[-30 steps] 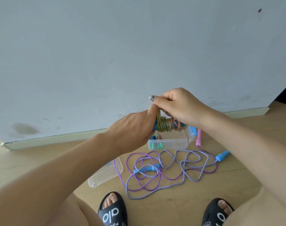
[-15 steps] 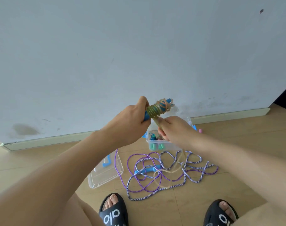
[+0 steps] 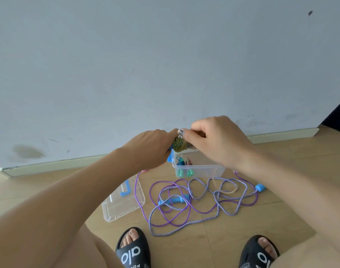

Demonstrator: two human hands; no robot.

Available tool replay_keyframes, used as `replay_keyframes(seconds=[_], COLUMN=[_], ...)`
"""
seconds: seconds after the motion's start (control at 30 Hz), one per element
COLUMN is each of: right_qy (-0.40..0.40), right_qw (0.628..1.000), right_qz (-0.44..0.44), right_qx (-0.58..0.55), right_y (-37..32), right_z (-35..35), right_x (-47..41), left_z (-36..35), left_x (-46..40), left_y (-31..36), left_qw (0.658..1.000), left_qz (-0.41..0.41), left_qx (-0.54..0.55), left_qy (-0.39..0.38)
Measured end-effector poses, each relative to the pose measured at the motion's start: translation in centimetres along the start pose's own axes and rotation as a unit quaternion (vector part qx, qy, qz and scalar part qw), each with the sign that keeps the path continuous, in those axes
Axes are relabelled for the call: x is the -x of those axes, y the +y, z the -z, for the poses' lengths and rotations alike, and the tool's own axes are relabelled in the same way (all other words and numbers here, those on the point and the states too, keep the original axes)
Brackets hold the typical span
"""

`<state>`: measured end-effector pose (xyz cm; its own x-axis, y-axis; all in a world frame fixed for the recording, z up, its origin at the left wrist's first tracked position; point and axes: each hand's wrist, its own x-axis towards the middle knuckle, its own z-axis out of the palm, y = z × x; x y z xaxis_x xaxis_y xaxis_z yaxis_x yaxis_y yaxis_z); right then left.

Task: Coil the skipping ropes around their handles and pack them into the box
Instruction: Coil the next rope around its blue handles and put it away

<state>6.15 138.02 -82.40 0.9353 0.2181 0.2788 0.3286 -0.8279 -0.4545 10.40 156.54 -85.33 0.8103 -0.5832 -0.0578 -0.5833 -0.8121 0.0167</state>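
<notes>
Both hands meet above the far side of the floor, over the clear box (image 3: 198, 170). The left hand (image 3: 153, 147) grips the blue handles of the yellowish rope coil (image 3: 179, 145), which sits between the two hands. The right hand (image 3: 213, 139), fingers curled, pinches the coil's right side. Nearer, a purple rope (image 3: 184, 206) and a striped rope (image 3: 219, 200) lie tangled on the floor, right of the box lid (image 3: 124, 202).

head cam | faces forward-down | close over hands | floor (image 3: 262, 238) below
</notes>
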Motion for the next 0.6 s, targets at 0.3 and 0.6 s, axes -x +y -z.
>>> replay_keyframes(seconds=[0.3, 0.6], right_qy=[-0.095, -0.103], right_qw=[0.982, 0.959], right_qz=[-0.051, -0.171], right_qx=[-0.156, -0.199], right_y=[3.5, 3.3], right_z=[0.0, -2.3], right_x=[-2.5, -0.4], left_z=[1.0, 1.2], left_x=[1.2, 0.2], left_y=[2.3, 0.6], left_qw=[0.982, 0.945], left_qz=[-0.144, 0.077], left_qx=[0.099, 0.296], left_qy=[0.078, 0.117])
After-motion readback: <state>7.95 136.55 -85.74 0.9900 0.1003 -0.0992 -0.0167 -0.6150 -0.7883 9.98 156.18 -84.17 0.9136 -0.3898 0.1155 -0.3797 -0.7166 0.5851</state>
